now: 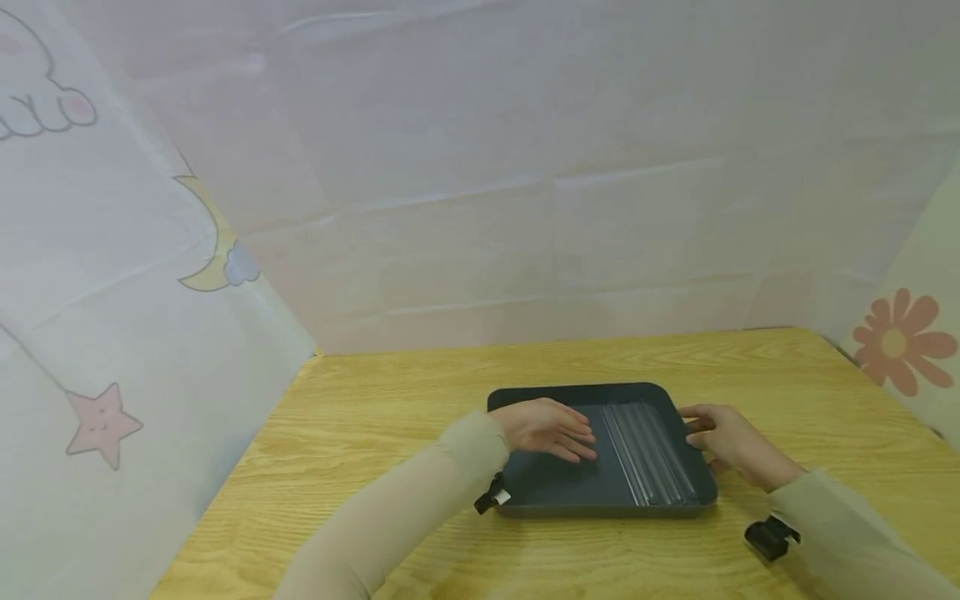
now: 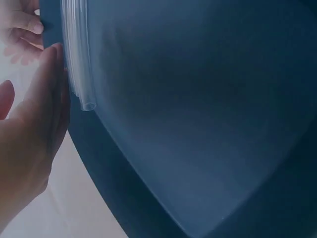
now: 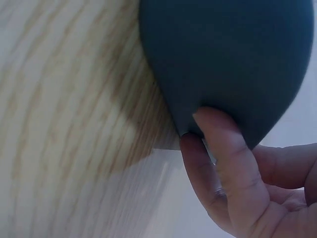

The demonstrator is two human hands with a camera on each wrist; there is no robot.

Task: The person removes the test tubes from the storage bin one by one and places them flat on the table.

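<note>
Pink star (image 1: 103, 425) and yellow moon (image 1: 204, 242) printed on the left wall sheet. Left hand (image 1: 546, 427): fingers straight, slightly apart, over the left half of the dark tray (image 1: 600, 511). Fingertips point at the clear tubes (image 1: 651, 454); can't tell from the left wrist view if they touch. Tray sits on the wood-grain table (image 1: 360, 467), right of middle, clear of the far edge. Tubes lie side by side in it along its right wall. Right hand (image 1: 733, 437) grips that wall, fingers bent against its outside; thumb's hold unclear. Orange flower (image 1: 902, 342) on the right wall sheet.
</note>
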